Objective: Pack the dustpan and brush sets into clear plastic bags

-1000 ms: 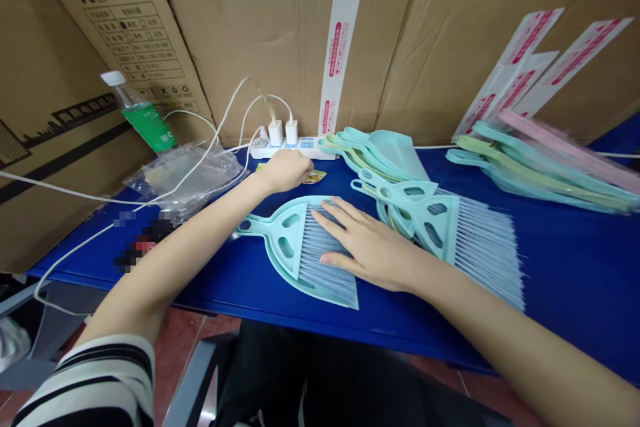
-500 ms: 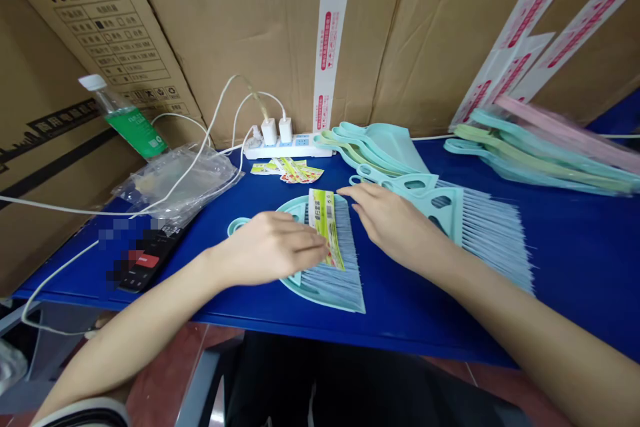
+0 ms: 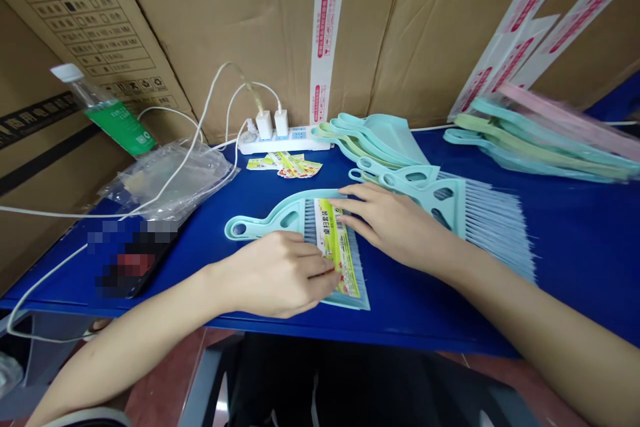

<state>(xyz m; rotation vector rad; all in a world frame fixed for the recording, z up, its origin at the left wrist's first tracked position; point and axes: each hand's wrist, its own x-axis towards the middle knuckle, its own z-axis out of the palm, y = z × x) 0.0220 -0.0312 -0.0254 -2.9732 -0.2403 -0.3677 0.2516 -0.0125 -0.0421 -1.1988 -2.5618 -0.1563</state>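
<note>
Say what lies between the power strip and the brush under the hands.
Small printed labels lie between the power strip and the brush, as the head view shows.

Packing workroom, by the look of it: big cardboard cartons (image 3: 240, 27) walled the back, with a blue work table (image 3: 565, 280) in front, stacked plastic dustpans (image 3: 375, 137) at back centre, printed labels (image 3: 295, 165) and a power strip (image 3: 285, 141) just left of them.

We are seeing a white power strip (image 3: 300, 140) beyond our left hand (image 3: 275, 273), with a clear plastic bag (image 3: 170, 177) and a green-labelled water bottle (image 3: 120, 125) farther left.
</note>
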